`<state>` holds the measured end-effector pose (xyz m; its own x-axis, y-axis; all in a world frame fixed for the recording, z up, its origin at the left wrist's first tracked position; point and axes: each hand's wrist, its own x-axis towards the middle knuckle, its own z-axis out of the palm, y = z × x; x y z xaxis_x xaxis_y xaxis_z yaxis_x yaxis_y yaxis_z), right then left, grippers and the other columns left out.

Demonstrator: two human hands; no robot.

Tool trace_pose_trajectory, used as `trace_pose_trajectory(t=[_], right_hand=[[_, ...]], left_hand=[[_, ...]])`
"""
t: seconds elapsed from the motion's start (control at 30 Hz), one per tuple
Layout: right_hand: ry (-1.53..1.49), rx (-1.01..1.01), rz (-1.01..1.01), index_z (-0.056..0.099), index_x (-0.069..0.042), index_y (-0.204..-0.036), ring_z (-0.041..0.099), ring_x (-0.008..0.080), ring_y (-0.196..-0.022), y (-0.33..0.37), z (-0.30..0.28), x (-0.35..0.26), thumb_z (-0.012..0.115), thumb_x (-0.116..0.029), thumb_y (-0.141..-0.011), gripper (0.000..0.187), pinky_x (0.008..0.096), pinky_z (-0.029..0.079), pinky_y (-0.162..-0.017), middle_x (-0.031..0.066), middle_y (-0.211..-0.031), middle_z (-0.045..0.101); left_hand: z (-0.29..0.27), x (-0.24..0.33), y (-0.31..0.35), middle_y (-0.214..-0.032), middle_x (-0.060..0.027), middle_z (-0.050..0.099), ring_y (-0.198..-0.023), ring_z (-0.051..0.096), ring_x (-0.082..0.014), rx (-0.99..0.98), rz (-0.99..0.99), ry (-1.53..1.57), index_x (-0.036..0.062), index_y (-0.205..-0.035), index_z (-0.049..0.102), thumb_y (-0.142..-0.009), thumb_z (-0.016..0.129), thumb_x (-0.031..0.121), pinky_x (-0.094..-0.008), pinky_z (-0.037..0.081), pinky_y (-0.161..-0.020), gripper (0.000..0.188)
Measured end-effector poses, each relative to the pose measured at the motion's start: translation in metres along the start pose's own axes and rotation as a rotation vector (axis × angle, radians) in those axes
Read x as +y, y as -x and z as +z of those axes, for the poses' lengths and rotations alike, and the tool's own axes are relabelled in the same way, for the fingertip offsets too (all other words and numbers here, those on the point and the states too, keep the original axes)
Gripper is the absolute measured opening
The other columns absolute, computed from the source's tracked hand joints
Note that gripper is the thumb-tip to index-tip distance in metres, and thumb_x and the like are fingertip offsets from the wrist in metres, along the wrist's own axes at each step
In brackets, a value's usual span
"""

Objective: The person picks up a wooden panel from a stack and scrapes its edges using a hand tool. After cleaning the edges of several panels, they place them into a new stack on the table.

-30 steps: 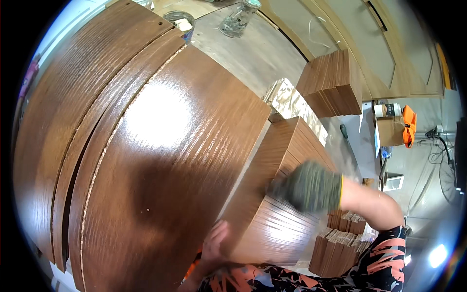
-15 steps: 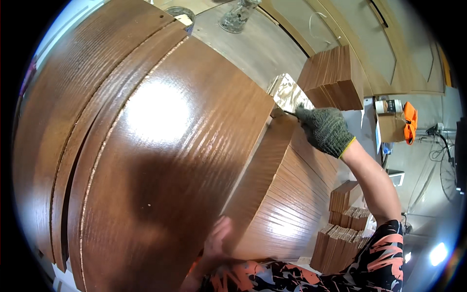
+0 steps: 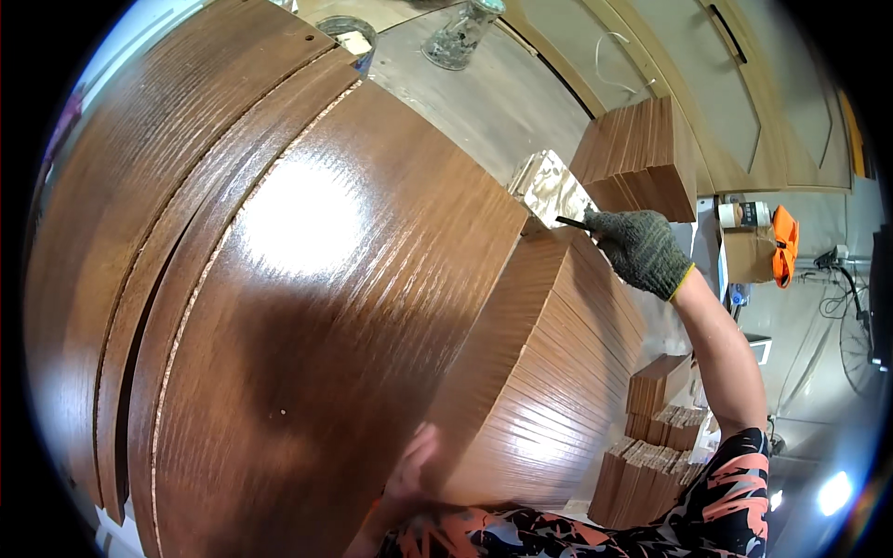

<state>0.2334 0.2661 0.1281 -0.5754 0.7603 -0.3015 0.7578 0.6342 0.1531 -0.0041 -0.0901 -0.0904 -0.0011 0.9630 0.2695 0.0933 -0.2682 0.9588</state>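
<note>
A large glossy brown wood-grain panel (image 3: 372,344) fills the left and middle, with a narrow pale line along its left edge. My right hand (image 3: 644,253), in a grey-green knit glove, is closed on a thin black stick-like tool (image 3: 571,223). Its tip points left, over the corner of a block with a shiny, marbled pale top (image 3: 551,189). Beneath that hand lies a long stack of brown boards (image 3: 549,372). My bare left hand (image 3: 409,465), slightly blurred, rests by the panel's lower right edge with its fingers stretched out; part of it is in shadow.
Another board stack (image 3: 637,158) stands beyond the shiny block. Smaller board stacks (image 3: 646,474) sit at the lower right. At the back are a stained clear jar (image 3: 456,42) and a dark bucket (image 3: 358,42). An orange bundle (image 3: 784,246) lies beside a cardboard box (image 3: 749,256) at right.
My right hand has drawn slightly right with the black tool, more of which now shows beside the shiny block. The left hand stays near the panel edge. The view has shifted a little.
</note>
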Motion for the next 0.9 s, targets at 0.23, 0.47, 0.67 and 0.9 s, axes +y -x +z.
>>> trace_pose_trajectory(t=[0.23, 0.47, 0.67, 0.9], right_hand=[[0.141, -0.264, -0.011, 0.067, -0.019, -0.107, 0.068, 0.0319, -0.07, -0.001, 0.002, -0.026, 0.058, -0.021, -0.084, 0.025, 0.0457, 0.053, -0.06, 0.0116, -0.078, 0.069], [-0.102, -0.003, -0.031, 0.067, -0.016, -0.106, 0.067, 0.0327, -0.074, -0.002, -0.008, -0.049, 0.062, -0.019, -0.081, 0.026, 0.0441, 0.053, -0.066, 0.0126, -0.082, 0.069], [0.125, -0.442, -0.067, 0.065, -0.011, -0.109, 0.068, 0.0354, -0.075, 0.023, -0.007, -0.071, 0.063, -0.019, -0.082, 0.029, 0.0449, 0.053, -0.069, 0.0101, -0.08, 0.07], [-0.053, -0.642, -0.114, 0.063, -0.002, -0.116, 0.068, 0.0268, -0.077, 0.017, -0.023, -0.136, 0.055, -0.015, -0.089, 0.031, 0.0348, 0.055, -0.065, 0.0156, -0.087, 0.069]], left_hand=[[-0.005, 0.003, -0.003, -0.126, -0.0118, 0.065, -0.118, 0.061, -0.0267, 0.002, -0.015, -0.269, -0.0022, -0.123, 0.058, -0.085, 0.066, 0.007, -0.0356, 0.049, -0.102, 0.041], [-0.001, 0.007, -0.003, -0.131, -0.0284, 0.056, -0.12, 0.056, -0.042, 0.049, -0.045, -0.031, -0.0085, -0.118, 0.053, -0.095, 0.057, 0.006, -0.0483, 0.046, -0.103, 0.027], [-0.004, 0.015, -0.014, -0.132, -0.0282, 0.055, -0.121, 0.056, -0.0419, -0.008, -0.064, -0.006, -0.0081, -0.118, 0.053, -0.092, 0.06, 0.005, -0.0478, 0.046, -0.103, 0.03], [-0.015, 0.019, -0.029, -0.134, -0.0284, 0.054, -0.122, 0.056, -0.0426, -0.077, -0.037, 0.069, -0.0089, -0.123, 0.05, -0.086, 0.075, 0.02, -0.0493, 0.044, -0.104, 0.053]])
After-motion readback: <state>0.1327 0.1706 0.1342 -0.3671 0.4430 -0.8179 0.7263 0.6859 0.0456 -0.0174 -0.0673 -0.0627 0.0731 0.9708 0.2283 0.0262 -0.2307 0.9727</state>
